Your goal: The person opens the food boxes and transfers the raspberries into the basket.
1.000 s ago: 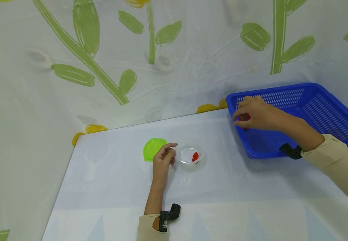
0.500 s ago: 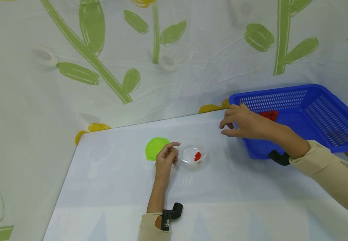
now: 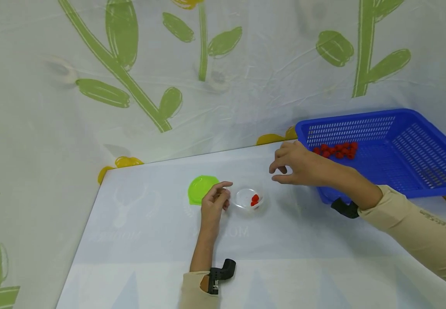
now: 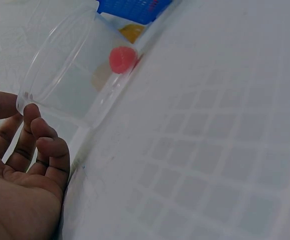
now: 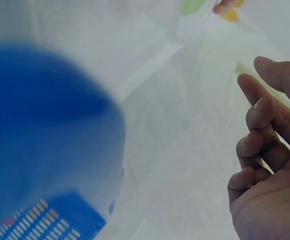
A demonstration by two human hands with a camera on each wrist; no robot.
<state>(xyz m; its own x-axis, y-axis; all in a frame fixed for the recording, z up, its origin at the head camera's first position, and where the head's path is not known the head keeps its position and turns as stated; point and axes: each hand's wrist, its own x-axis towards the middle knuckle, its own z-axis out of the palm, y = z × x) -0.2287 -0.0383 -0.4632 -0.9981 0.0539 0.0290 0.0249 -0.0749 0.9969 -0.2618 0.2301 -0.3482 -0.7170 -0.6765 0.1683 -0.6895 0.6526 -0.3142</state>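
My left hand (image 3: 213, 203) pinches the rim of a clear plastic bowl (image 4: 65, 75) standing on the table, thumb and fingertip at its edge in the left wrist view. A red raspberry (image 4: 123, 59) lies in the bowl, near its right side in the head view. My right hand (image 3: 304, 165) hovers between bowl and basket, with loosely bent fingers. In the right wrist view its thumb and index finger (image 5: 254, 90) stand apart with nothing between them. Several more raspberries (image 3: 338, 150) lie in the blue basket (image 3: 396, 165), along its far left part.
A bright green round lid (image 3: 201, 189) with a small tab lies left of the bowl, partly behind my left hand. The white table (image 3: 141, 227) meets a flower-patterned sheet (image 3: 246, 107) at the back. The basket's high wall stands under my right forearm.
My right hand has moved left and toward me, out of the basket, uncovering the raspberries there. My left hand stays at the bowl's rim. The whole view has shifted slightly.
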